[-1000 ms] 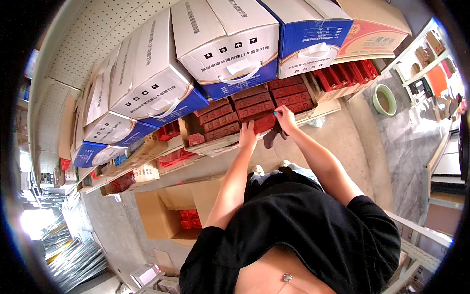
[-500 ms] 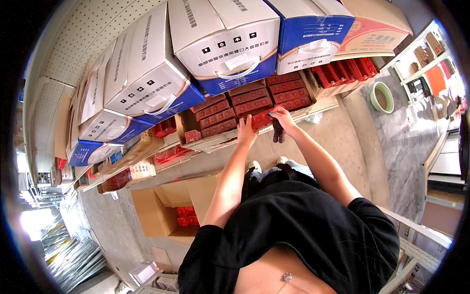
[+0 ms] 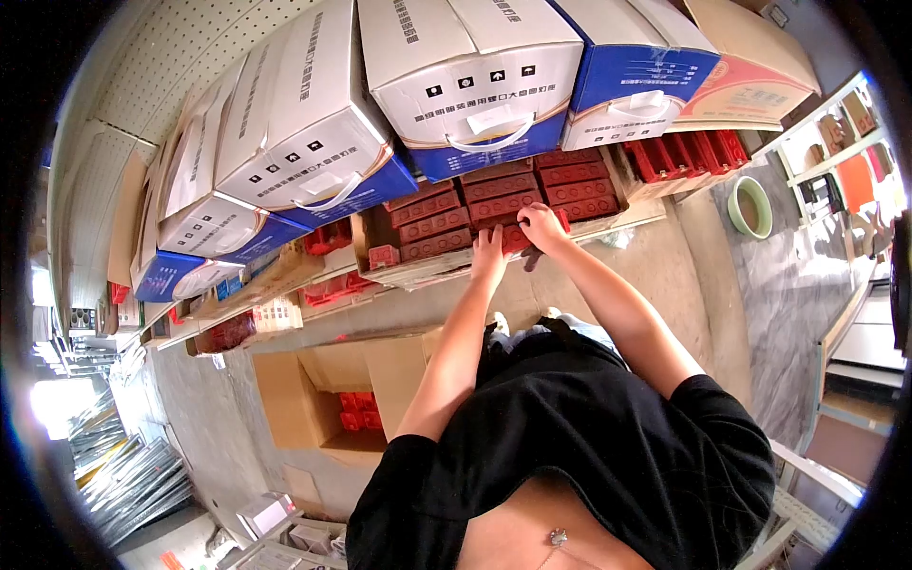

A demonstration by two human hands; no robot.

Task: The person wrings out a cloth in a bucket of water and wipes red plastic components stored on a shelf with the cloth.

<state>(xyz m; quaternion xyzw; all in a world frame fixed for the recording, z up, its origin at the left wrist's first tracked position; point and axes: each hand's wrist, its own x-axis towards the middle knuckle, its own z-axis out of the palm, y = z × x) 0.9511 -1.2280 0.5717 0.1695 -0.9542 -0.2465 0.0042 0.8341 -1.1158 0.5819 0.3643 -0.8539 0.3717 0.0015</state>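
Left hand [image 3: 488, 253]: fingers on red block [image 3: 515, 237], grip unclear | right hand [image 3: 542, 228]: fingers at block, grip unclear | block: box's [image 3: 418, 275] near side, beside darker blocks [image 3: 435, 224]

"Where's the camera?"
"On the wearer's head, above the black shirt [image 3: 570, 427], looking forward and down at the open tray [image 3: 423, 273]."
"How near?"
"Fairly close, with floor [image 3: 698, 275] showing beyond the tray."
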